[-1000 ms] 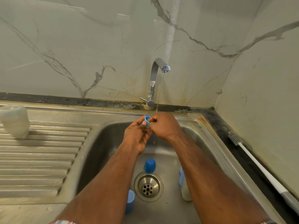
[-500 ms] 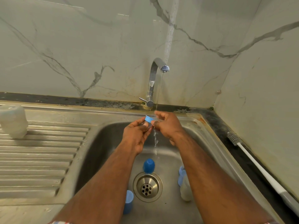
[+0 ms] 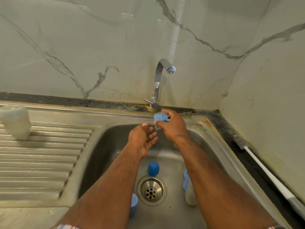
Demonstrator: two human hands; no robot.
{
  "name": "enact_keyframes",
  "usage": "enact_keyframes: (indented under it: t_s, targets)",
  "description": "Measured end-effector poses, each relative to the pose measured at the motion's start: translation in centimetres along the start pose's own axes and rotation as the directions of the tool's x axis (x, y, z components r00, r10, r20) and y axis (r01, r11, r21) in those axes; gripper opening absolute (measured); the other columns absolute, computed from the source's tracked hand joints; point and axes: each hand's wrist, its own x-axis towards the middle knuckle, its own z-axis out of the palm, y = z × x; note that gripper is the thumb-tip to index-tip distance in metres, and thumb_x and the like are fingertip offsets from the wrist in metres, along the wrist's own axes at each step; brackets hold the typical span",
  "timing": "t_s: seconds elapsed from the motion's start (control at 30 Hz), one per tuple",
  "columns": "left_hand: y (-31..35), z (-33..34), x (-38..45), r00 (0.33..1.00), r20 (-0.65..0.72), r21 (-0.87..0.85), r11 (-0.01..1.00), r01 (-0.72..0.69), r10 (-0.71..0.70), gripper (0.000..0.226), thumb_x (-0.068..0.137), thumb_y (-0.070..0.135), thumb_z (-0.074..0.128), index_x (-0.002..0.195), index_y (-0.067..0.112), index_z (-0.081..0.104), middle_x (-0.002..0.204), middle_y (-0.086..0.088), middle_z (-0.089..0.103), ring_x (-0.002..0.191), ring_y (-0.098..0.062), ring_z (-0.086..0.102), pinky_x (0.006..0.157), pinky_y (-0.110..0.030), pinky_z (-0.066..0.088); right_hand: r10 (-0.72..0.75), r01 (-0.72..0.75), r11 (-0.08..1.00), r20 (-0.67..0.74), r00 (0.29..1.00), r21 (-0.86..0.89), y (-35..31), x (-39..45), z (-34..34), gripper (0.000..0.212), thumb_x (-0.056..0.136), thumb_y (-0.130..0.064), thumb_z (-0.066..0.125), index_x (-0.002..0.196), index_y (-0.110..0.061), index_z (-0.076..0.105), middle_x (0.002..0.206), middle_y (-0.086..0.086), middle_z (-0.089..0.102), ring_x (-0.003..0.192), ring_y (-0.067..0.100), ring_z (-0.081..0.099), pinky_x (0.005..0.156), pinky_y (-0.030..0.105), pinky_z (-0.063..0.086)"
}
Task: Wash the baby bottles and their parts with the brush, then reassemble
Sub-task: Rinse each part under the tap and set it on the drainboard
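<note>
My right hand [image 3: 171, 126] grips a small blue bottle ring with a clear teat [image 3: 159, 116] under the thin stream from the tap [image 3: 162, 76]. My left hand [image 3: 142, 138] hovers just below and to the left, palm up, fingers relaxed, holding nothing. In the sink [image 3: 102, 146] a blue cap [image 3: 153, 169] stands behind the drain [image 3: 151, 190]. Another blue cap [image 3: 133, 204] shows beside my left forearm. A bottle with a blue collar [image 3: 189, 190] lies partly hidden by my right forearm. A frosted bottle [image 3: 15, 123] stands upside down on the drainboard.
The white-handled bottle brush [image 3: 264, 169] lies on the dark counter strip along the right wall. The ribbed steel drainboard [image 3: 42, 159] spreads to the left of the sink. Marble walls close in behind and on the right.
My left hand has let go of the blue ring and dropped away, opening palm up. My right hand now holds the ring alone and has turned it under the water.
</note>
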Motion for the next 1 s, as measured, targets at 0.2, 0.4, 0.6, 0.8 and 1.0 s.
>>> enact_keyframes:
  t_s: [0.2, 0.4, 0.6, 0.8, 1.0]
  targets:
    - [-0.1, -0.1, -0.1, 1.000, 0.027, -0.010, 1.000, -0.003, 0.003, 0.027, 0.108, 0.025, 0.048, 0.115, 0.012, 0.071, 0.114, -0.014, 0.074, 0.108, -0.032, 0.071, 0.097, -0.046, 0.058, 0.004, 0.000, 0.999, 0.072, 0.997, -0.049, 0.3, -0.2, 0.5, 0.046, 0.086, -0.025, 0.077, 0.129, -0.021, 0.061, 0.116, -0.007, 0.065, 0.105, 0.013, 0.063, 0.089, 0.029, 0.053]
    - [0.4, 0.2, -0.8, 0.991, 0.129, -0.052, 0.998, 0.043, -0.036, 0.028, 0.108, 0.018, 0.047, 0.116, 0.006, 0.070, 0.099, -0.013, 0.076, 0.088, -0.023, 0.074, 0.085, -0.036, 0.062, 0.095, -0.101, 0.993, 0.088, 0.992, 0.059, 0.8, 0.2, 0.6, 0.042, 0.089, -0.031, 0.073, 0.129, -0.022, 0.065, 0.117, -0.004, 0.069, 0.102, 0.014, 0.065, 0.093, 0.036, 0.056]
    - [0.0, 0.5, -0.7, 0.986, 0.089, 0.073, 0.987, -0.146, 0.139, 0.021, 0.095, -0.004, 0.063, 0.114, 0.001, 0.071, 0.104, -0.018, 0.076, 0.085, -0.018, 0.073, 0.082, -0.029, 0.062, 0.241, -0.284, 0.932, 0.198, 0.950, 0.227, 1.6, 0.4, 0.7, 0.026, 0.099, -0.031, 0.060, 0.120, -0.020, 0.070, 0.101, -0.004, 0.071, 0.096, 0.013, 0.063, 0.084, 0.032, 0.054]
    - [-0.1, 0.7, -0.5, 0.936, 0.084, 0.289, 0.891, -0.350, 0.341, 0.015, 0.091, 0.011, 0.074, 0.106, 0.015, 0.074, 0.095, -0.004, 0.076, 0.074, -0.007, 0.070, 0.063, -0.017, 0.056, 0.374, -0.460, 0.773, 0.272, 0.887, 0.437, 1.6, 0.3, -0.1, 0.015, 0.103, -0.019, 0.054, 0.106, -0.015, 0.068, 0.105, 0.015, 0.072, 0.088, 0.024, 0.074, 0.075, 0.034, 0.062]
    - [-0.1, 0.1, 0.4, 0.908, -0.081, 0.421, 0.840, -0.343, 0.411, 0.015, 0.095, 0.037, 0.069, 0.096, 0.022, 0.067, 0.096, -0.001, 0.071, 0.091, -0.017, 0.071, 0.083, -0.042, 0.063, 0.321, -0.241, 0.929, 0.289, 0.902, -0.279, 3.7, -0.9, 1.0, 0.021, 0.100, -0.017, 0.054, 0.114, -0.016, 0.070, 0.100, 0.007, 0.072, 0.079, 0.019, 0.065, 0.082, 0.040, 0.058]
